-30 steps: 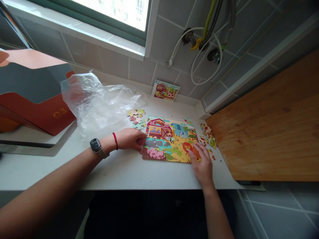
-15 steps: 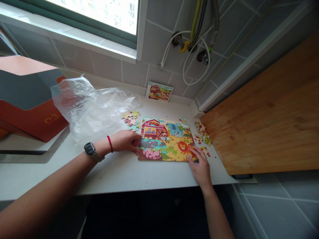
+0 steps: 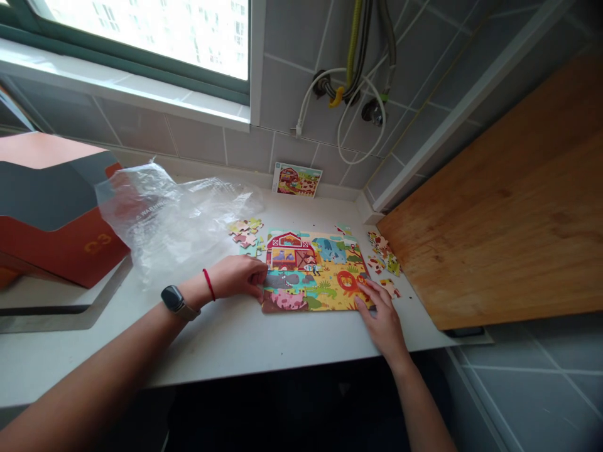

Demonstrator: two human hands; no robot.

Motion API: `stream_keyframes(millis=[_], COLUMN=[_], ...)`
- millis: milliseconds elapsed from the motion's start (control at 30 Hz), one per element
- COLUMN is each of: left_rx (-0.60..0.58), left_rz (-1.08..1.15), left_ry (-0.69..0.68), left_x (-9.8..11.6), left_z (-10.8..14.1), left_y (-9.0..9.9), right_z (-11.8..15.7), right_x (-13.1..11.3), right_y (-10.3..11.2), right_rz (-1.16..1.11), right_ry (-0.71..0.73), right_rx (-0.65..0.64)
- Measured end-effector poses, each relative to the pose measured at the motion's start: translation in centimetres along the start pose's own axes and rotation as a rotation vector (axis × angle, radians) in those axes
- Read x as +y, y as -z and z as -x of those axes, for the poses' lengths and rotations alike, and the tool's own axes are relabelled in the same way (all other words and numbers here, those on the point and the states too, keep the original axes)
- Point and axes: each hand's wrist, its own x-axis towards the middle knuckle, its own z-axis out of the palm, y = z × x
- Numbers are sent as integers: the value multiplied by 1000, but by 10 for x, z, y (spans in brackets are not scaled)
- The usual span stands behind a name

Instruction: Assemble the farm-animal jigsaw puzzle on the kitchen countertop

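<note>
Centre: jigsaw puzzle [image 3: 315, 273] on the countertop [image 3: 226, 351]; 12 o'clock points to the tiled wall [image 3: 287, 81].
12 o'clock: picture card [image 3: 296, 180], leaning against the wall.
10 o'clock: loose puzzle pieces [image 3: 245, 233], just beside the puzzle.
9–10 o'clock: plastic bag [image 3: 174, 220], touching the box [image 3: 56, 213] beyond it.
3 o'clock: more loose pieces [image 3: 382, 254], then wooden board [image 3: 499, 201].
Edges: left hand [image 3: 235, 279] at 9 o'clock, right hand [image 3: 381, 320] at 4 o'clock, both against the puzzle.
</note>
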Motion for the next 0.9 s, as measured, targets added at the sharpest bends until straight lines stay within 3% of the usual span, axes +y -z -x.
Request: stream_keyframes(millis=[133, 300, 433, 600, 700, 900], left_rx=[-6, -37, -55, -67, -68, -90], left_rz=[26, 70, 137, 93, 77, 80], left_ry=[-12, 67, 90, 71, 80, 117], left_x=[0, -3, -5, -4, -3, -3], left_z=[0, 2, 3, 1, 1, 0], left_y=[1, 6, 9, 7, 7, 5], right_z=[2, 0, 9, 29, 32, 30], right_x=[2, 0, -27, -85, -105, -110], right_y=[-2, -4, -8, -30, -41, -45], right_rz=[-18, -35, -18, -66, -51, 17], right_ry=[0, 16, 103, 289, 252, 239], right_rx=[9, 72, 172, -105, -115, -90])
